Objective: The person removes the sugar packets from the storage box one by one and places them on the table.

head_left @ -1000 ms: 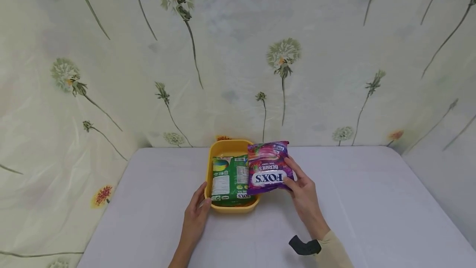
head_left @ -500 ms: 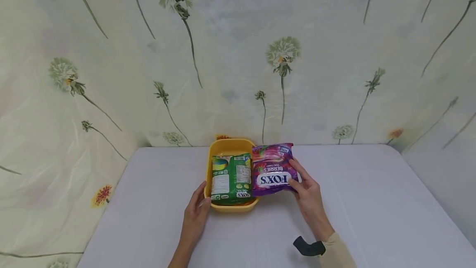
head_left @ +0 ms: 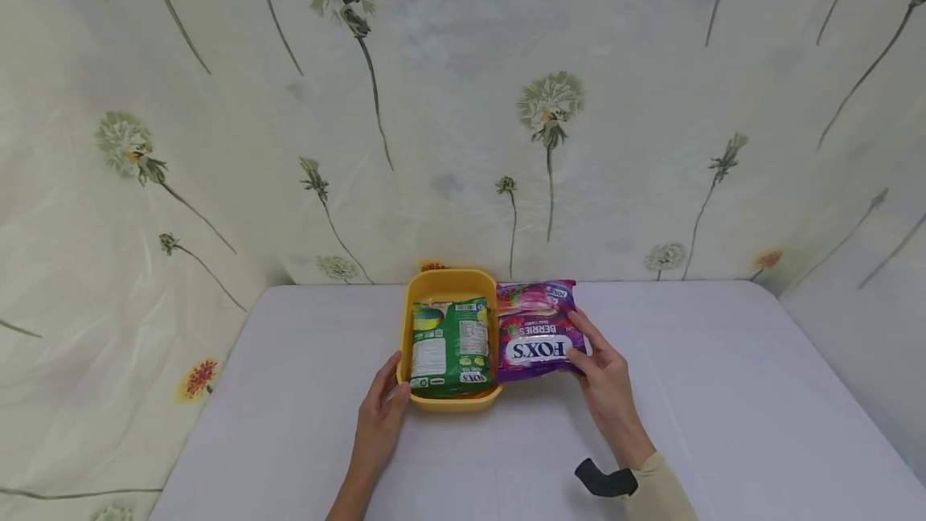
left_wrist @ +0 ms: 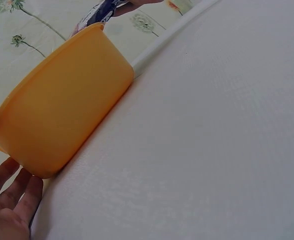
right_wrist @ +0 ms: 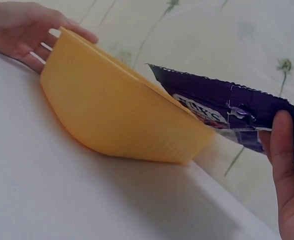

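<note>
A yellow plastic basin [head_left: 457, 405] stands on the white-covered table in the head view. A green Fox's candy bag [head_left: 450, 348] lies inside it, with its printed back upward. My left hand [head_left: 379, 416] rests against the basin's near left corner, fingers spread loosely along the outside wall, as the left wrist view also shows. To the right of the basin, my right hand [head_left: 606, 388] pinches a purple Fox's Berries candy bag [head_left: 538, 332] by its right edge. In the right wrist view, that purple bag [right_wrist: 212, 100] is raised, beside and partly over the basin's rim.
The table [head_left: 723, 392] has a white cover and its back edge meets a dandelion-print cloth backdrop [head_left: 448, 103]. A dark curved band [head_left: 606, 479] sits by the right wrist, next to a beige sleeve [head_left: 658, 489].
My right hand has moved the purple candy bag rightward, off the basin's right part, uncovering more of the green bag. The left hand and basin stay nearly in place.
</note>
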Available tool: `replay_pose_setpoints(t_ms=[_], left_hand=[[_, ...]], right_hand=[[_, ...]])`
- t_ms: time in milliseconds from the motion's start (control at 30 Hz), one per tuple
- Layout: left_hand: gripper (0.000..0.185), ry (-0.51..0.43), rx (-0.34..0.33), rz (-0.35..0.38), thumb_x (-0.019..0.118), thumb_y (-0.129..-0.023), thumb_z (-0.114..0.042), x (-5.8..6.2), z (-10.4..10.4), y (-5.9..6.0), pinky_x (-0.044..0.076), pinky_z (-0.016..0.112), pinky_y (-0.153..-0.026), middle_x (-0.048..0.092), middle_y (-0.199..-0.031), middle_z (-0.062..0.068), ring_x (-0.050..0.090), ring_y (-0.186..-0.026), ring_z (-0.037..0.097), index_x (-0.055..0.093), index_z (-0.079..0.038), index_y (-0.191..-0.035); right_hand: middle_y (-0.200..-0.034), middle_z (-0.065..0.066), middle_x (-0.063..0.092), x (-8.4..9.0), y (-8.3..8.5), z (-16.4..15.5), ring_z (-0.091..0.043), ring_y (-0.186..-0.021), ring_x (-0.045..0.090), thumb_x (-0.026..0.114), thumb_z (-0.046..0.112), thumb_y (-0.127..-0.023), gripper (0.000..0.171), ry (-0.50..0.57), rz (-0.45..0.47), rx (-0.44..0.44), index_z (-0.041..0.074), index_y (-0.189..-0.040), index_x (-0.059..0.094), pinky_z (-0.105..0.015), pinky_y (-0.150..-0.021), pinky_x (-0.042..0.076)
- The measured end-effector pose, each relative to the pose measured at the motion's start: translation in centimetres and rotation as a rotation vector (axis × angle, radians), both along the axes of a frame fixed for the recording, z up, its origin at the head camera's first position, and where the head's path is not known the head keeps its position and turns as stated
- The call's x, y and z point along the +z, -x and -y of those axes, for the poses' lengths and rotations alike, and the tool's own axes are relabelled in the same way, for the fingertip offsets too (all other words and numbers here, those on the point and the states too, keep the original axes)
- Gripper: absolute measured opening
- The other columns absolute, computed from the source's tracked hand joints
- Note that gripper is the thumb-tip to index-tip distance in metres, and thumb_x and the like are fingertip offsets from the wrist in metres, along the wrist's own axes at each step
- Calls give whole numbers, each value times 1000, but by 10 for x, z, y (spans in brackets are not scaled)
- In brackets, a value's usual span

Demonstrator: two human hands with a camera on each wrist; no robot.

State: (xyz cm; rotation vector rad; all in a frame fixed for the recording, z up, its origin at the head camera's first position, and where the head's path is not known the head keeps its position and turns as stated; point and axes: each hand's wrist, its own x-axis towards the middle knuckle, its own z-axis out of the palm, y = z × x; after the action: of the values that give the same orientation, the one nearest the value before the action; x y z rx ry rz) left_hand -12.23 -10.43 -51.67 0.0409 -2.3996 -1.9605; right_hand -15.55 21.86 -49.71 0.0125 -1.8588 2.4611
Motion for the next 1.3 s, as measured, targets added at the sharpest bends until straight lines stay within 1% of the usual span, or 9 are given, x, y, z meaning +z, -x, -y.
replay_pose_setpoints(t_ms=[267,467,767,1000,1067,1233,1300], left_hand=[[52,13,3,4,55,-95,-36,0,0,0,46,28,-102,38,-150,-5,42,-135,17,39,-29,-143],[52,15,7,5,55,-95,-37,1,-1,0,46,29,-102,37,-150,-6,42,-136,17,38,-30,-143],[51,18,8,12,55,-95,-36,0,-1,0,46,28,-102,37,-150,-6,42,-136,17,39,-30,-143],[52,2,0,-3,55,-95,-34,2,-2,1,46,28,-102,37,-150,-6,43,-135,18,38,-29,-143],[52,-1,1,5,56,-95,-34,1,-2,2,46,29,-102,37,-150,-6,43,-135,18,39,-30,-143],[50,6,31,-34,56,-93,-42,-25,0,11,47,28,-101,39,-148,-11,44,-133,16,39,-40,-140],[49,16,44,-46,55,-92,-45,-32,1,12,48,26,-100,39,-147,-13,45,-132,15,39,-42,-138]], right_hand=[[-159,5,17,-5,-1,-10,-29,-145,15,56,10,-94,55,-17,25,-19,13,-146,36,-16,-94,48],[-160,5,15,-10,0,-20,-27,-144,15,55,9,-95,56,-14,26,-24,12,-147,35,-15,-94,48],[-161,4,11,-18,-1,-30,-30,-148,4,53,5,-95,56,5,37,-1,10,-147,33,-14,-95,46],[-161,4,9,-26,2,-33,-27,-148,0,52,3,-95,57,18,45,16,9,-147,31,-12,-96,45],[-161,3,9,-29,2,-34,-27,-148,0,53,3,-94,57,12,51,16,9,-147,31,-11,-95,45],[-160,3,11,-37,3,-35,-26,-148,1,55,5,-93,59,-37,69,32,9,-147,32,-10,-94,45],[-160,3,11,-40,4,-34,-25,-148,2,57,6,-93,60,-56,75,42,9,-147,32,-9,-94,45]])
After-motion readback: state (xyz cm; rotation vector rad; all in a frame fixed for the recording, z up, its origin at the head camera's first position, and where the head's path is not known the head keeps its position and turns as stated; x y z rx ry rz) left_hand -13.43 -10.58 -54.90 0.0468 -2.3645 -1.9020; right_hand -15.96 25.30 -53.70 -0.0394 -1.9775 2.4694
